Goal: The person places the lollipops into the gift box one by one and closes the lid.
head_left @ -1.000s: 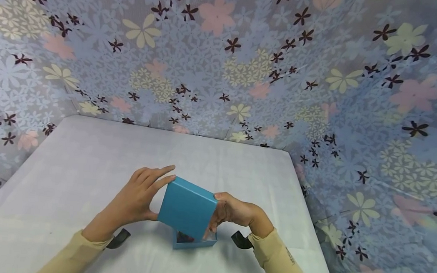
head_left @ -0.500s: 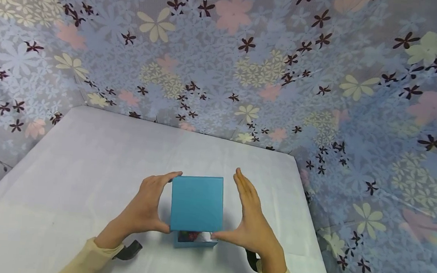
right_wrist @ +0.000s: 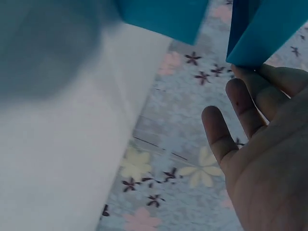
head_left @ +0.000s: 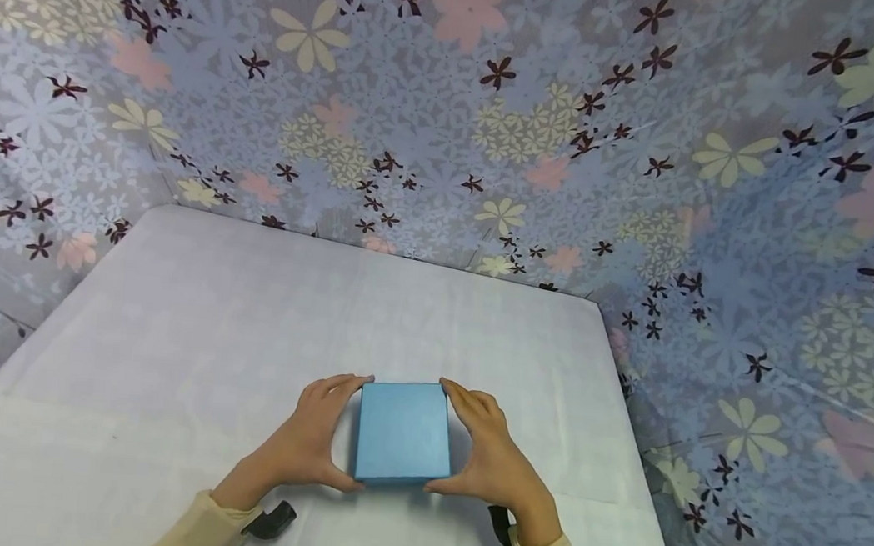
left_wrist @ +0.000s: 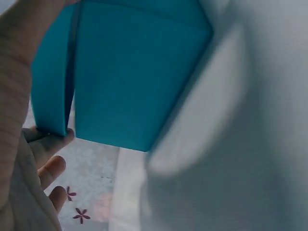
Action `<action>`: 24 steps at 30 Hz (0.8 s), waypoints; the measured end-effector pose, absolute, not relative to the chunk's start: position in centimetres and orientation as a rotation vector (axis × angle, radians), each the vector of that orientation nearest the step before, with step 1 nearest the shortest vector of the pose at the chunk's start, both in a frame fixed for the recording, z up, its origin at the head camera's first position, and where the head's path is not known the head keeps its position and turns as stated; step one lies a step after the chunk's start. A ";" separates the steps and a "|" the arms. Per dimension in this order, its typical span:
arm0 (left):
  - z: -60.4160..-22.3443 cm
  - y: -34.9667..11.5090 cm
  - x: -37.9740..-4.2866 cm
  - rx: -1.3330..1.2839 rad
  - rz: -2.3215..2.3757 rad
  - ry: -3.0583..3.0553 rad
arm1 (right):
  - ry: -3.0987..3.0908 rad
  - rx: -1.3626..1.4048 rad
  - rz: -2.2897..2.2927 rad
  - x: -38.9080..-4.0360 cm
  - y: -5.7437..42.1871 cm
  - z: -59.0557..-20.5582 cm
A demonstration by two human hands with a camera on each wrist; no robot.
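Observation:
A square blue box lid lies flat between my two hands in the head view. My left hand holds its left corners, thumb at the near one and fingers at the far one. The right hand holds the right corners in the same way. Below the lid is the matching blue box base on the table, mostly covered from above. A narrow gap shows between lid and base in the left wrist view. In the right wrist view, fingertips touch the lid's corner beside the base; the contents are hidden.
A white cloth covers the table. Floral fabric stands behind it and along the sides. Dark curved pieces, such as the black one at the left wrist, sit by both cuffs.
The tilted lid has been levelled and lowered over the base, covering its opening. My right hand opened at the lid's right side, then closed its fingers and thumb on the right corners.

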State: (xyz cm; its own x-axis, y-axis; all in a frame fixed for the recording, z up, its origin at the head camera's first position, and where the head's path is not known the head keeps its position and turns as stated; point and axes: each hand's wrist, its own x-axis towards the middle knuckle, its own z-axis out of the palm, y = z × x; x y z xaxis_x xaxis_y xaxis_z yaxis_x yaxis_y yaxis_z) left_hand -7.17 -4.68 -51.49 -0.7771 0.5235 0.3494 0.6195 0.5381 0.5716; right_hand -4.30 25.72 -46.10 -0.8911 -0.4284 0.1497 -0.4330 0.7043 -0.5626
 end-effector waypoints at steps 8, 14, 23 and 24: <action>-52.4 -4.6 -7.2 -0.952 -1.142 -2.722 | -2.976 0.659 1.126 -4.9 26.1 -47.8; -52.5 -4.5 -7.2 -0.939 -1.126 -2.769 | -2.995 0.646 1.123 -5.1 26.1 -48.1; -53.0 -4.4 -7.2 -0.923 -1.109 -2.797 | -3.012 0.638 1.129 -5.1 26.1 -48.7; -53.1 -4.3 -7.2 -0.924 -1.108 -2.799 | -3.013 0.641 1.127 -5.1 26.1 -48.8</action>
